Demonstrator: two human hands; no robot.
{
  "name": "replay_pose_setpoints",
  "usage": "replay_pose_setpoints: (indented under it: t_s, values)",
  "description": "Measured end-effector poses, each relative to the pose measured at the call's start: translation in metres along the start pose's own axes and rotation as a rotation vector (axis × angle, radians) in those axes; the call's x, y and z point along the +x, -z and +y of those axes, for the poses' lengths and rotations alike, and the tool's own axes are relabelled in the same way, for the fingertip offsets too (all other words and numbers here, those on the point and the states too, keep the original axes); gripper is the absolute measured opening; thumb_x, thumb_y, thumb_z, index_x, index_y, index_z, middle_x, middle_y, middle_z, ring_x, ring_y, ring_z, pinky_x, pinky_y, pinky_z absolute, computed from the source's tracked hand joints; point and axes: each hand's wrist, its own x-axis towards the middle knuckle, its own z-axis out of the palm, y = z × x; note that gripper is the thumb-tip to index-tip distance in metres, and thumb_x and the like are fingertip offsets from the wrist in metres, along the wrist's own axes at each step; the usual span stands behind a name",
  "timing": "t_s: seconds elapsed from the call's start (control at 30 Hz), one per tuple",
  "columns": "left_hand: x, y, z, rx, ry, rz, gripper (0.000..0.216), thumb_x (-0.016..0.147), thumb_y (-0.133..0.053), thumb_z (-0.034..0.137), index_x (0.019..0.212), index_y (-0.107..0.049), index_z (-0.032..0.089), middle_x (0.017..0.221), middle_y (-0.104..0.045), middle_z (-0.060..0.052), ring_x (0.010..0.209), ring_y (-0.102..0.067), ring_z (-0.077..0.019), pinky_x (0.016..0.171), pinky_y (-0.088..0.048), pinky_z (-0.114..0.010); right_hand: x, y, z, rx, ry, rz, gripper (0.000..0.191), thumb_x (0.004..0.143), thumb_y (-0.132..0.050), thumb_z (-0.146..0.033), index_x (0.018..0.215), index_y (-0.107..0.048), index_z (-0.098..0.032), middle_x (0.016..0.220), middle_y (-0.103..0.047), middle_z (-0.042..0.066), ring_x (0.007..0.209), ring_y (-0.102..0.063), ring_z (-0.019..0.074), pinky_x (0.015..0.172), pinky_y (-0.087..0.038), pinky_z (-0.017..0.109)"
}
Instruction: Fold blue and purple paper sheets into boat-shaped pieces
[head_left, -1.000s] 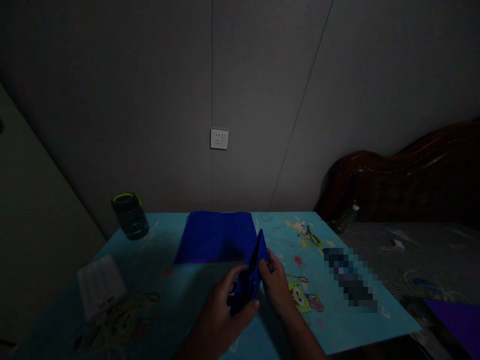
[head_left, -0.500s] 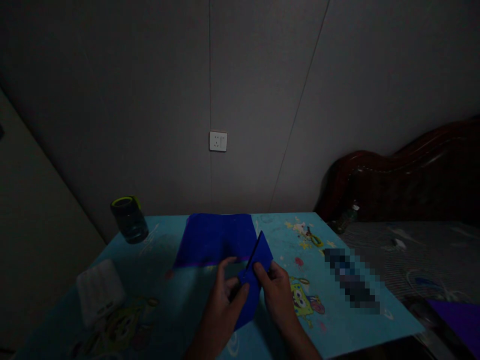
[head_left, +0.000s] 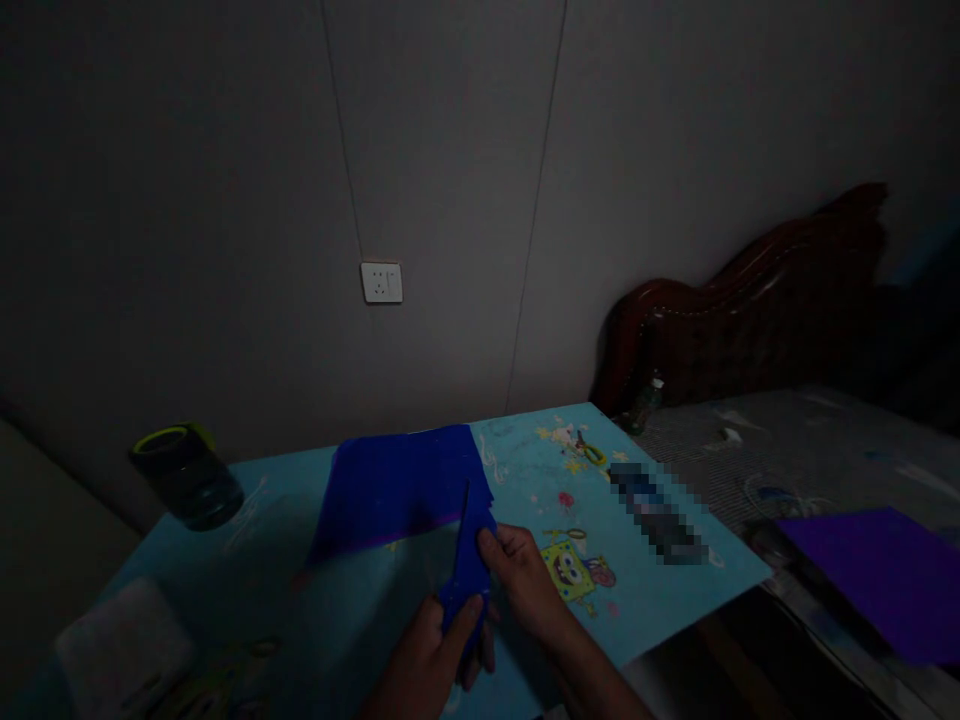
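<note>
Between my hands is a folded piece of blue paper, narrow at its top and held above the table. My left hand grips its lower part, thumb on the front and fingers behind. My right hand pinches its right edge higher up, thumb pressed on the front. Behind it, larger blue sheets lie flat on the table. Dim light hides the finer creases.
The light-blue cartoon-print table bears a dark cup, a white box-like object, yellow-handled scissors and a pixelated item. To the right are a bed, a bottle and a purple sheet.
My view has swung to the right. The blue paper looks narrower and more upright now. My left hand has slid to its lower part, while my right thumb stays on its right side.
</note>
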Motion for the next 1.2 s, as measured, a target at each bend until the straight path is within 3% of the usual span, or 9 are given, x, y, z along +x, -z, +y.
replay_pose_setpoints:
  t_s: [0.2, 0.33, 0.43, 0.6, 0.67, 0.8, 0.97, 1.1, 1.2]
  values:
    - [-0.001, -0.004, 0.003, -0.056, 0.052, -0.129, 0.060, 0.076, -0.050, 0.076, 0.088, -0.061, 0.019, 0.058, -0.067, 0.000, 0.046, -0.053, -0.0132, 0.053, -0.042, -0.027, -0.005, 0.009, 0.000, 0.021, 0.030, -0.001, 0.046, 0.082, -0.064, -0.061, 0.075, -0.059, -0.016, 0.053, -0.058, -0.004, 0.037, -0.046, 0.0063, 0.037, -0.035, 0.017]
    - [-0.006, -0.004, 0.016, 0.055, 0.133, 0.005, 0.054, 0.074, -0.055, 0.074, 0.083, -0.063, 0.022, 0.063, -0.071, -0.001, 0.066, -0.067, -0.0200, 0.071, -0.049, -0.029, -0.017, 0.003, 0.005, 0.000, 0.061, 0.003, 0.047, 0.085, -0.059, -0.062, 0.070, -0.056, -0.017, 0.046, -0.051, -0.006, 0.032, -0.041, 0.0064, 0.033, -0.030, 0.017]
    - [-0.007, -0.009, 0.023, 0.077, 0.167, 0.067, 0.057, 0.067, -0.056, 0.080, 0.075, -0.061, 0.023, 0.057, -0.068, 0.000, 0.060, -0.064, -0.0206, 0.066, -0.049, -0.029, -0.023, 0.004, 0.006, -0.087, 0.114, 0.043, 0.049, 0.085, -0.059, -0.062, 0.066, -0.058, -0.016, 0.048, -0.052, -0.005, 0.038, -0.047, 0.0077, 0.036, -0.032, 0.017]
    - [-0.005, -0.019, 0.021, 0.112, 0.173, 0.037, 0.058, 0.063, -0.057, 0.081, 0.064, -0.060, 0.024, 0.048, -0.062, 0.000, 0.052, -0.059, -0.0179, 0.059, -0.047, -0.028, -0.026, 0.011, -0.001, -0.044, 0.051, 0.015, 0.054, 0.086, -0.054, -0.066, 0.076, -0.065, -0.014, 0.056, -0.057, -0.002, 0.040, -0.048, 0.0073, 0.039, -0.035, 0.017]
    - [-0.004, -0.020, 0.017, 0.118, 0.169, 0.019, 0.056, 0.066, -0.057, 0.079, 0.061, -0.059, 0.023, 0.047, -0.061, 0.000, 0.051, -0.058, -0.0172, 0.059, -0.047, -0.028, -0.026, 0.012, -0.002, -0.052, 0.073, 0.073, 0.054, 0.085, -0.057, -0.065, 0.070, -0.065, -0.014, 0.057, -0.057, -0.001, 0.046, -0.051, 0.0079, 0.044, -0.039, 0.017]
    - [0.000, -0.017, 0.009, 0.089, 0.182, -0.018, 0.054, 0.068, -0.059, 0.076, 0.070, -0.061, 0.023, 0.046, -0.060, 0.002, 0.048, -0.057, -0.0171, 0.056, -0.046, -0.029, -0.023, 0.011, -0.002, -0.004, 0.072, 0.105, 0.055, 0.084, -0.058, -0.066, 0.069, -0.066, -0.014, 0.056, -0.059, -0.001, 0.044, -0.048, 0.0067, 0.043, -0.038, 0.016]
    - [0.002, -0.012, 0.000, 0.056, 0.189, -0.090, 0.061, 0.069, -0.056, 0.078, 0.086, -0.065, 0.020, 0.056, -0.066, 0.000, 0.047, -0.058, -0.0167, 0.053, -0.044, -0.029, -0.020, 0.008, -0.002, 0.032, -0.010, 0.048, 0.057, 0.083, -0.056, -0.068, 0.090, -0.068, -0.013, 0.062, -0.067, 0.001, 0.034, -0.045, 0.0066, 0.032, -0.033, 0.016]
    - [0.002, -0.014, -0.002, 0.085, 0.144, -0.068, 0.054, 0.075, -0.058, 0.071, 0.095, -0.066, 0.021, 0.059, -0.067, -0.001, 0.053, -0.062, -0.0177, 0.061, -0.047, -0.030, -0.017, 0.005, -0.002, 0.015, 0.046, 0.140, 0.053, 0.084, -0.058, -0.065, 0.078, -0.067, -0.013, 0.054, -0.066, 0.001, 0.041, -0.055, 0.0102, 0.044, -0.043, 0.019]
    - [0.004, -0.018, -0.002, 0.071, 0.105, -0.088, 0.056, 0.079, -0.051, 0.071, 0.087, -0.066, 0.017, 0.055, -0.064, -0.002, 0.052, -0.060, -0.0174, 0.059, -0.045, -0.030, -0.009, 0.008, 0.000, -0.013, 0.029, 0.139, 0.053, 0.086, -0.057, -0.064, 0.087, -0.070, -0.012, 0.057, -0.068, 0.002, 0.045, -0.059, 0.0125, 0.048, -0.047, 0.022]
